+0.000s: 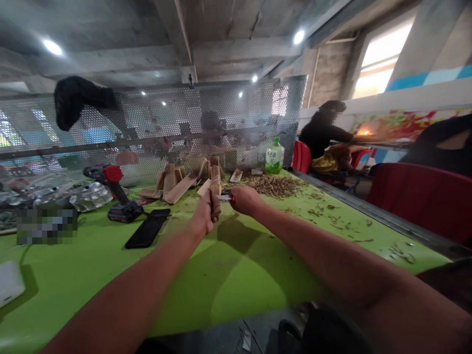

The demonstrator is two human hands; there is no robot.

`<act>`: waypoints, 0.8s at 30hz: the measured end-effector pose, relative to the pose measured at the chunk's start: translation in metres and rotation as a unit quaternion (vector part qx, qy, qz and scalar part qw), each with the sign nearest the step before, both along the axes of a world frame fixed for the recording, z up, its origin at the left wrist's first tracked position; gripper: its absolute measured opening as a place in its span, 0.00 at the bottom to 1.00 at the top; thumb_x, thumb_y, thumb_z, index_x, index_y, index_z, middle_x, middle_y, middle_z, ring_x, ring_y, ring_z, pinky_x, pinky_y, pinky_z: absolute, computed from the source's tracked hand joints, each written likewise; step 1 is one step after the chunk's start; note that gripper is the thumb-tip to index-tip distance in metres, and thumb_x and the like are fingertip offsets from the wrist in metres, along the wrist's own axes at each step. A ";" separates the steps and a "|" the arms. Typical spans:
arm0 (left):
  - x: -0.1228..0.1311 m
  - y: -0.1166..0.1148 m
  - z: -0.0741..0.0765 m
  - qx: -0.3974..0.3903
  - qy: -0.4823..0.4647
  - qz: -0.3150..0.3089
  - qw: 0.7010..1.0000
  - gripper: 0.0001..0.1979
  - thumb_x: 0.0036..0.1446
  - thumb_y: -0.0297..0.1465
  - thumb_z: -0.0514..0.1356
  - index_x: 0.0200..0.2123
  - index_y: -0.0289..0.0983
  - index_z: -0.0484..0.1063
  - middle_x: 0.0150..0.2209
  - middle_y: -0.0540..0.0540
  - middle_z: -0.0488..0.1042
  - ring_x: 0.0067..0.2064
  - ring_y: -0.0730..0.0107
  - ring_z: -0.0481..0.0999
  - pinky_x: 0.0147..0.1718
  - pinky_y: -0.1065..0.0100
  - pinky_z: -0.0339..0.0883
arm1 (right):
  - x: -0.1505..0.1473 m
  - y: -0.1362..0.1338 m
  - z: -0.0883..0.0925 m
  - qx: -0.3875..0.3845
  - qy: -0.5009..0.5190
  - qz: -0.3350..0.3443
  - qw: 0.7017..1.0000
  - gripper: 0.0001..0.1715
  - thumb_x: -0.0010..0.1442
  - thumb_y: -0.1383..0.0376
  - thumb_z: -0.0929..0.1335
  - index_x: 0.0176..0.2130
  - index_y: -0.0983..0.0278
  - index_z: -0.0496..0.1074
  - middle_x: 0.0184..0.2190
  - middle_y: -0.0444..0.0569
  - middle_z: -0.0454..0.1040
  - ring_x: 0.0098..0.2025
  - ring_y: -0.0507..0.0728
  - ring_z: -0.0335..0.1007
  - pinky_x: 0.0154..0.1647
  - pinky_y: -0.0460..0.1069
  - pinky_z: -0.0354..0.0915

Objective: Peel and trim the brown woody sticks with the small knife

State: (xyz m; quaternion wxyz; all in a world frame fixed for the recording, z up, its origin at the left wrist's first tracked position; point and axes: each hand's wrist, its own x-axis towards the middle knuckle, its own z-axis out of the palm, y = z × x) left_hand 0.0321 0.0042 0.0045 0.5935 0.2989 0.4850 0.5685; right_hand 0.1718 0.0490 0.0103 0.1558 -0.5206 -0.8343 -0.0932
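My left hand (203, 216) is closed round an upright piece of wood (215, 192), held above the green table (236, 265). My right hand (245, 199) is closed on a small knife (225, 197) with a red handle part, its blade against the wood at about mid-height. Both arms stretch forward from the near edge. Just behind the hands lie several more pieces of wood (177, 186) in a loose heap.
A red cordless drill (115, 191) and a black phone (147, 228) lie left of the hands. Wood shavings (275, 186) spread to the right, near a green bottle (275, 156). A perforated metal screen (155, 128) backs the table. Another person (326, 135) sits far right, by red chairs (424, 196).
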 end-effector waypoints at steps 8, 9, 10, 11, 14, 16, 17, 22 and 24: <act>0.021 -0.014 0.002 -0.056 0.074 -0.041 0.995 0.21 0.64 0.48 0.50 0.27 0.39 0.64 0.15 0.54 0.61 0.12 0.78 0.58 0.11 0.76 0.43 | 0.030 0.025 0.006 0.033 0.021 -0.054 0.998 0.16 0.62 0.64 0.63 0.40 0.67 0.77 0.36 0.59 0.80 0.39 0.59 0.77 0.38 0.47 0.64; 0.019 -0.015 0.003 -0.061 0.068 -0.050 0.995 0.21 0.65 0.48 0.50 0.28 0.39 0.63 0.15 0.53 0.61 0.13 0.78 0.58 0.11 0.76 0.44 | 0.030 0.025 0.006 0.035 0.023 -0.058 0.997 0.16 0.62 0.64 0.63 0.40 0.67 0.77 0.36 0.59 0.80 0.39 0.59 0.77 0.37 0.47 0.64; 0.017 -0.014 0.004 -0.064 0.058 -0.059 0.995 0.20 0.65 0.47 0.50 0.28 0.39 0.64 0.15 0.54 0.61 0.13 0.78 0.59 0.11 0.76 0.44 | 0.028 0.025 0.005 0.035 0.025 -0.062 0.997 0.16 0.62 0.64 0.63 0.40 0.67 0.77 0.36 0.60 0.80 0.39 0.59 0.77 0.37 0.47 0.64; 0.015 -0.014 0.004 -0.065 0.044 -0.067 0.995 0.19 0.66 0.46 0.50 0.29 0.39 0.64 0.15 0.54 0.60 0.13 0.78 0.59 0.11 0.76 0.44 | 0.027 0.024 0.005 0.034 0.028 -0.063 0.997 0.16 0.62 0.64 0.62 0.40 0.67 0.77 0.36 0.60 0.80 0.39 0.59 0.77 0.37 0.47 0.64; 0.006 -0.013 0.004 -0.046 -0.001 -0.087 0.995 0.17 0.67 0.43 0.49 0.30 0.38 0.66 0.15 0.54 0.59 0.13 0.78 0.58 0.11 0.77 0.43 | 0.019 0.020 0.002 0.030 0.034 -0.043 0.998 0.16 0.63 0.65 0.62 0.40 0.67 0.77 0.36 0.59 0.80 0.38 0.59 0.76 0.35 0.48 0.63; 0.001 -0.012 0.004 -0.040 -0.035 -0.104 0.993 0.17 0.67 0.41 0.48 0.30 0.38 0.66 0.15 0.54 0.58 0.13 0.78 0.58 0.10 0.77 0.44 | 0.012 0.013 -0.001 0.027 0.033 -0.004 0.999 0.15 0.62 0.64 0.62 0.40 0.67 0.77 0.35 0.57 0.80 0.37 0.58 0.76 0.35 0.47 0.62; -0.001 -0.012 0.003 -0.041 -0.048 -0.108 0.992 0.18 0.68 0.40 0.48 0.30 0.38 0.66 0.15 0.54 0.59 0.13 0.78 0.58 0.10 0.77 0.44 | 0.009 0.009 -0.003 0.028 0.031 0.018 0.999 0.15 0.62 0.64 0.63 0.40 0.66 0.77 0.35 0.56 0.80 0.37 0.58 0.76 0.35 0.47 0.62; -0.002 -0.008 0.002 -0.006 -0.004 -0.034 0.999 0.20 0.67 0.41 0.48 0.25 0.39 0.62 0.14 0.54 0.59 0.12 0.78 0.57 0.10 0.76 0.44 | 0.001 -0.001 -0.004 0.044 0.027 0.031 0.998 0.15 0.63 0.63 0.62 0.39 0.64 0.77 0.35 0.56 0.80 0.36 0.58 0.76 0.36 0.47 0.63; 0.002 -0.007 0.001 -0.005 0.046 -0.018 0.999 0.20 0.66 0.43 0.50 0.24 0.39 0.62 0.14 0.54 0.59 0.12 0.78 0.56 0.10 0.75 0.43 | 0.005 0.003 0.000 0.035 0.025 -0.010 0.999 0.16 0.64 0.62 0.61 0.40 0.64 0.77 0.35 0.57 0.80 0.37 0.58 0.76 0.36 0.47 0.64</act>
